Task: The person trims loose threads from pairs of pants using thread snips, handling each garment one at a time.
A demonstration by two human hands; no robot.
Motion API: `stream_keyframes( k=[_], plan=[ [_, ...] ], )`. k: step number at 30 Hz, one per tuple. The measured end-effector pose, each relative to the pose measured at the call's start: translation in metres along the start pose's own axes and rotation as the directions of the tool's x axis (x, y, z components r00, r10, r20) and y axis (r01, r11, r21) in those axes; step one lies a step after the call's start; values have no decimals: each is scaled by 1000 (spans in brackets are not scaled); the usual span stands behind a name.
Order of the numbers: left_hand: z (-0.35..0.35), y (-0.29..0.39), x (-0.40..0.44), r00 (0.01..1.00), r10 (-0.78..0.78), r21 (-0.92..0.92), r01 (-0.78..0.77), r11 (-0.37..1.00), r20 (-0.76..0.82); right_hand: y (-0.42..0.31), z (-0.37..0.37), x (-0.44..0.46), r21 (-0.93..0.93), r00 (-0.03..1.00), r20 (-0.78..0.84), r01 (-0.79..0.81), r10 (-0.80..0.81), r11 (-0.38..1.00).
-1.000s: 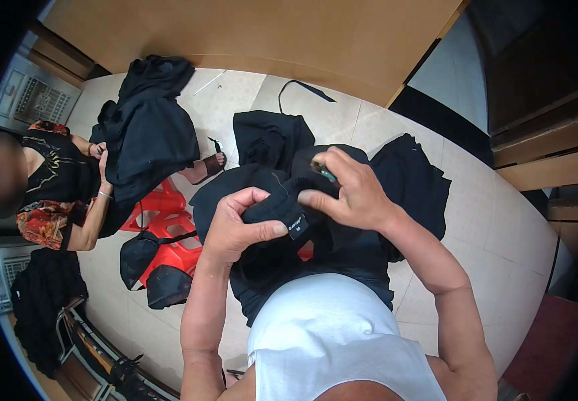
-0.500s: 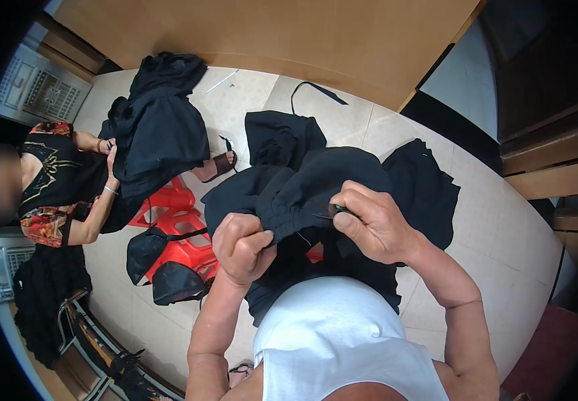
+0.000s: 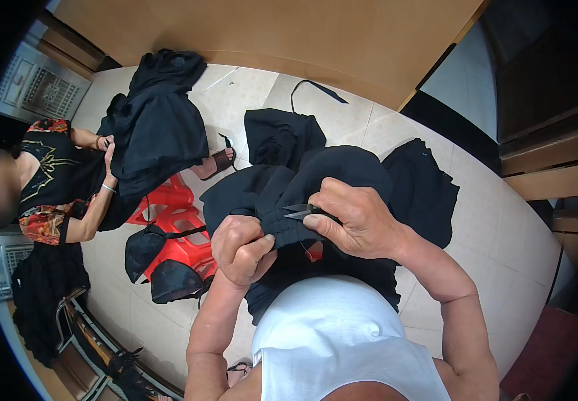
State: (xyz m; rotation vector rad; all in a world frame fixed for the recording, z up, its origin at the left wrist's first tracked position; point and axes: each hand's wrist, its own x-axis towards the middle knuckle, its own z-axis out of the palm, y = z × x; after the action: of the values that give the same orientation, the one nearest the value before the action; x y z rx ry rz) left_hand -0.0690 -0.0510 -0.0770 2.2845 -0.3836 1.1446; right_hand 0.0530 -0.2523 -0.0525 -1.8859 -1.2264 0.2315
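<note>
A black garment [image 3: 342, 170] with a gathered waistband lies across my lap. My left hand [image 3: 241, 248] is closed on the waistband edge, thumb and fingers pinching the cloth. In my right hand [image 3: 357, 219] is a pair of small thread snips [image 3: 298, 212], gripped between thumb and fingers. The pointed blades are slightly parted and face left, over the gathered band close to my left thumb. Most of the snips' handle is hidden inside my fist.
On the left, another person [image 3: 52, 180] holds a dark garment [image 3: 158, 134]. Red plastic stools [image 3: 182, 247] with black cloth pieces [image 3: 172, 281] stand between us. More black garments [image 3: 426, 190] lie on the tiled floor [image 3: 496, 267]. A wooden panel [image 3: 269, 33] borders the far side.
My right hand has moved left with the snips, bringing the blades over the waistband, where they now show clearly. My left hand still pinches the cloth in nearly the same place.
</note>
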Motion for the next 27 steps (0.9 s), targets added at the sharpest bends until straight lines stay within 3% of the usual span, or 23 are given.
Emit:
stream_keyframes(
  k=[24,27],
  plan=[
    [-3,0,-2,999,53,25,-53,998,6,-5,13,1,-90,996,-78,26,-33,996],
    [-4,0,0,999,51,38,-51,998,4,-10,9,5,61,992,-113,-53,59,997]
  ],
)
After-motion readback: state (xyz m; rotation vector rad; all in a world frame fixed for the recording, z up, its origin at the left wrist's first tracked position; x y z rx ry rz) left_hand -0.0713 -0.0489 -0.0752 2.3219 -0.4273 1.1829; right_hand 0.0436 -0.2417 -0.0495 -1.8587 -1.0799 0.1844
